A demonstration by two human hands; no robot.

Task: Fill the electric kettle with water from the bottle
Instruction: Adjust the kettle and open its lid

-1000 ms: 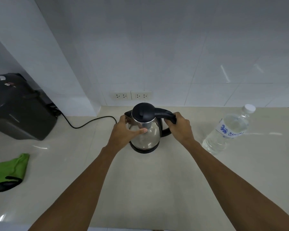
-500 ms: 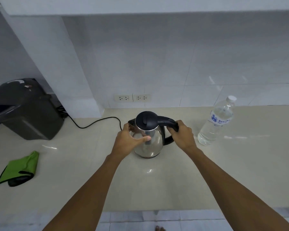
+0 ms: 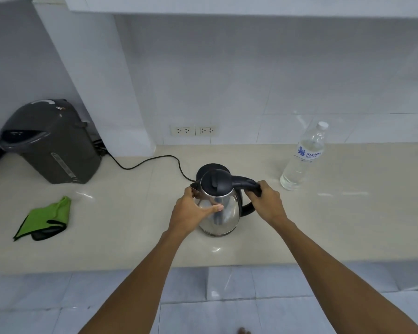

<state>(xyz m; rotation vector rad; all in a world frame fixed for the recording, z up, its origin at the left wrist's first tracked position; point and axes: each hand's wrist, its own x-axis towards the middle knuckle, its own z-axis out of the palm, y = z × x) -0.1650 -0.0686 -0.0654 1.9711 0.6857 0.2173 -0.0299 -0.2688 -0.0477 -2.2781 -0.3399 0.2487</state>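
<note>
- A folded green cloth point(image 3: 44, 219) lies far left of the shiny steel kettle with a black lid point(image 3: 219, 206).
- The left hand point(image 3: 191, 212) holds the kettle's side.
- The right hand point(image 3: 267, 201) grips its black handle.
- A clear plastic water bottle with a white cap point(image 3: 303, 157) stands upright, right of the kettle.

kettle point(image 3: 219, 208) sits mid-desk point(image 3: 130, 225), its base point(image 3: 211, 168) just behind; bottle point(image 3: 303, 157) off to the right; cloth point(image 3: 45, 219) left, big dispenser point(image 3: 51, 143) behind that; sockets point(image 3: 194, 130) on the back wall

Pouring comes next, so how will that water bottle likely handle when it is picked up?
The bottle looks nearly full, so probably heavy for its size. Its thin clear plastic may flex under a squeeze. Tall and narrow, it could tip if knocked. The cap is on, so nothing should spill.
</note>
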